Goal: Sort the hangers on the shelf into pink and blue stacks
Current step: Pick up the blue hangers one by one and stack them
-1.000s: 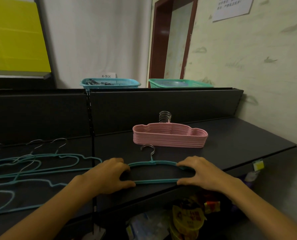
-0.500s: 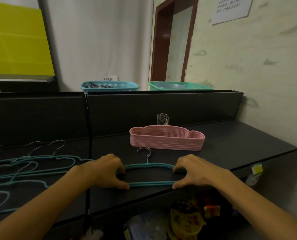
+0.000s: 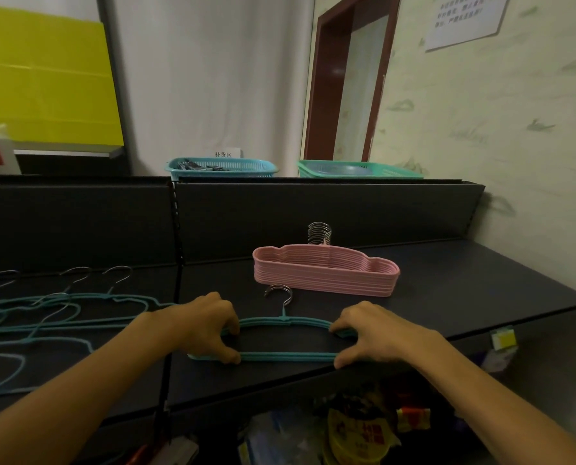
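Note:
A small stack of blue hangers (image 3: pixel 286 355) lies flat near the front edge of the dark shelf (image 3: pixel 464 290), metal hook pointing away from me. My left hand (image 3: pixel 206 327) grips its left end, fingers over the top bar and thumb on the bottom bar. My right hand (image 3: pixel 370 333) grips its right end the same way. Behind it stands a neat stack of pink hangers (image 3: pixel 327 275) with its hooks bunched at the back. Several loose blue hangers (image 3: pixel 62 310) lie spread over the left part of the shelf.
The shelf's black back panel (image 3: pixel 313 213) rises behind the stacks. A blue basket (image 3: pixel 223 167) and a green basket (image 3: pixel 360 169) stand beyond it. Packaged goods (image 3: pixel 357 434) sit on the lower shelf beneath. A wall is close on the right.
Both hands have kept hold of the blue hangers' ends and squeezed them slightly closer together; the view has shifted a little, the stack staying near the front edge.

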